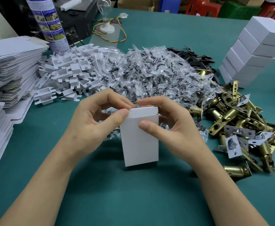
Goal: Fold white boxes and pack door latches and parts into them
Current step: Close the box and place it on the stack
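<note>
A white box [140,141] stands upright on the green table in front of me. My left hand [97,118] holds its upper left corner, thumb against the top flap [143,111], fingers curled behind. My right hand [167,123] grips the upper right side, thumb flat on the front face, fingers curved over the top. The flap is folded down nearly flush. The box's contents are hidden. Brass door latches [236,124] lie heaped at the right.
Stacks of flat box blanks [11,69] fill the left edge. Behind the box lie white cardboard inserts [71,74], clear bags of screws [149,72] and black plates [197,57]. Closed white boxes [254,51] are stacked at the far right. A printed can [50,25] stands at the back.
</note>
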`<state>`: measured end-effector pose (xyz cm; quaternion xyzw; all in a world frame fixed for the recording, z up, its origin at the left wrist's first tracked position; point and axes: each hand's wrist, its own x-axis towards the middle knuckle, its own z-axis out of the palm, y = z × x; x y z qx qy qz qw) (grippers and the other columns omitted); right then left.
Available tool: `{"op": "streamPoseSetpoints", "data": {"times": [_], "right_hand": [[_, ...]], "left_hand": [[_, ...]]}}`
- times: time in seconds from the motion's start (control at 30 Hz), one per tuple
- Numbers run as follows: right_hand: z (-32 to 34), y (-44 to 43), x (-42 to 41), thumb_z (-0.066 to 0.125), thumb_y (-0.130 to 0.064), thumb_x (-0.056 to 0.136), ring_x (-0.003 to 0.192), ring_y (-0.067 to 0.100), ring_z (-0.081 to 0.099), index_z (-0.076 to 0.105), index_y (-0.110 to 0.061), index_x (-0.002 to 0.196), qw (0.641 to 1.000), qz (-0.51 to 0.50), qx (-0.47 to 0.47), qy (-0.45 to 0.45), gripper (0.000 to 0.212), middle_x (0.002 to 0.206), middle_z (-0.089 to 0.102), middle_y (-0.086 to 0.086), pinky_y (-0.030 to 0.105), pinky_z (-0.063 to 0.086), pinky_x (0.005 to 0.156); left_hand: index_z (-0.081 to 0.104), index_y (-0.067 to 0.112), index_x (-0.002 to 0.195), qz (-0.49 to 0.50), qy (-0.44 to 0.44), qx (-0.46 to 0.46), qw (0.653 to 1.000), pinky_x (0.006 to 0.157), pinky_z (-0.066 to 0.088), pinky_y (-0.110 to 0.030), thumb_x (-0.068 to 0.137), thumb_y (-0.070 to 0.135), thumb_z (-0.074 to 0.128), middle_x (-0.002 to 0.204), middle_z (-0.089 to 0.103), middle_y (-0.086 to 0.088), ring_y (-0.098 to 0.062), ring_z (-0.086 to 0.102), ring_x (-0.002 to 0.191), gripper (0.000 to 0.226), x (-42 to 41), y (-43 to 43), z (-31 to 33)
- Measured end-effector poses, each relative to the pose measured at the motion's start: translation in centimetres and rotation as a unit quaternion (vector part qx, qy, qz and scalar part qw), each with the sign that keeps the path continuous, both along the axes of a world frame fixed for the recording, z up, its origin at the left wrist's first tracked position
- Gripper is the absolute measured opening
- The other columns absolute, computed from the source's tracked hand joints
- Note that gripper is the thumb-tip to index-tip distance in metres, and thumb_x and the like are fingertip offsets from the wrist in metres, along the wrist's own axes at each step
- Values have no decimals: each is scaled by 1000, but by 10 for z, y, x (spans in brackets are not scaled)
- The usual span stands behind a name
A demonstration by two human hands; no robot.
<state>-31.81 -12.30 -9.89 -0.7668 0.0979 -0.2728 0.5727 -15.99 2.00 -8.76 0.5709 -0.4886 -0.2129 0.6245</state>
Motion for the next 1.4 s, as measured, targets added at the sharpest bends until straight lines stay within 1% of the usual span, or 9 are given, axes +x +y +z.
{"op": "streamPoseSetpoints", "data": {"times": [0.3,0.47,0.6,0.67,0.83,0.97,1.1,1.23,1.4], "right_hand": [[2,-2,-1,75,-24,92,110,21,69,69,-27,119,1000,15,0,5,28,117,73,-9,27,57,83],[3,6,2,66,-29,97,104,19,70,71,-24,112,1000,-18,6,1,17,111,74,-6,26,52,79],[2,18,5,64,-26,98,86,5,66,71,-26,98,997,-61,32,-17,7,97,73,-9,16,46,70],[2,22,5,65,-25,97,82,6,65,70,-24,95,996,-72,47,-21,5,94,73,-7,20,47,68],[3,29,6,67,-26,95,75,9,64,69,-25,90,993,-99,63,-27,6,91,73,0,24,50,60],[5,31,7,68,-24,95,78,9,65,69,-27,88,991,-122,40,-31,7,90,72,-4,25,50,62],[8,31,6,72,-20,91,92,17,68,71,-25,91,990,-139,-18,-28,5,95,73,-6,30,52,74],[12,34,11,79,-21,85,88,15,66,69,-26,88,989,-144,-36,-16,12,89,70,-8,22,47,74],[12,36,14,77,-23,85,84,14,64,65,-24,84,991,-135,-9,-6,12,86,66,-6,26,46,73]], "left_hand": [[72,17,92,1,9,5,1000,78,56,-21,90,23,68,98,78,3,-15,73,95,7,2,1,-1],[76,26,90,21,-2,7,1000,73,55,-21,87,28,73,94,78,4,-14,73,88,5,-1,-1,-4],[76,35,96,-35,22,22,999,75,56,-25,82,28,79,110,76,2,-19,72,103,15,3,1,-4],[75,35,101,-89,41,44,994,76,58,-28,79,25,81,119,73,2,-20,69,110,25,6,2,-4],[73,28,99,-84,65,59,993,78,62,-41,72,24,84,112,70,-4,-28,64,105,29,7,1,-7],[73,28,98,-85,64,41,993,77,62,-33,72,22,86,108,72,-4,-25,67,101,30,6,0,-7],[73,31,98,-92,66,31,993,75,61,-29,72,19,87,108,72,0,-22,69,101,31,6,0,-7],[72,30,98,-90,78,25,993,79,62,-32,72,18,86,108,71,-1,-21,69,104,32,5,-1,-7],[69,29,103,-84,74,39,993,85,62,-38,76,22,84,110,70,-3,-23,69,103,32,6,1,-7]]}}
